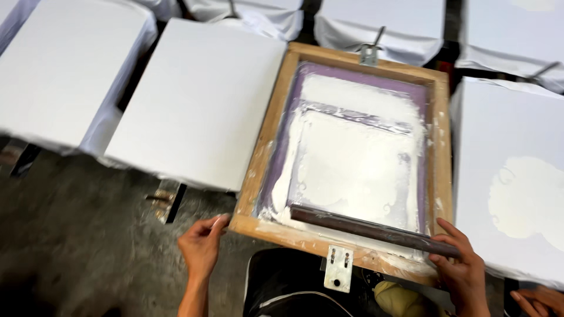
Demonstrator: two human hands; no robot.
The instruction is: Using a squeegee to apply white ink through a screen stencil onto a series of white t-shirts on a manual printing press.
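A wooden screen-printing frame (pixel 267 138) with a purple mesh smeared in white ink lies over a flat board. My left hand (pixel 201 246) grips the frame's near left corner. My right hand (pixel 461 267) holds the near right edge, with its fingers on the end of a dark brown squeegee (pixel 364 228) that lies across the near side of the mesh. White ink (pixel 352 158) covers most of the screen.
White cloth-covered boards (pixel 200 100) stand in rows to the left, right and behind; the right one (pixel 511 176) bears a pale printed shape. Metal brackets (pixel 339 268) sit on the frame's near and far rails. Another person's hand (pixel 537 300) shows at the bottom right. Grey concrete floor (pixel 76 235) lies below left.
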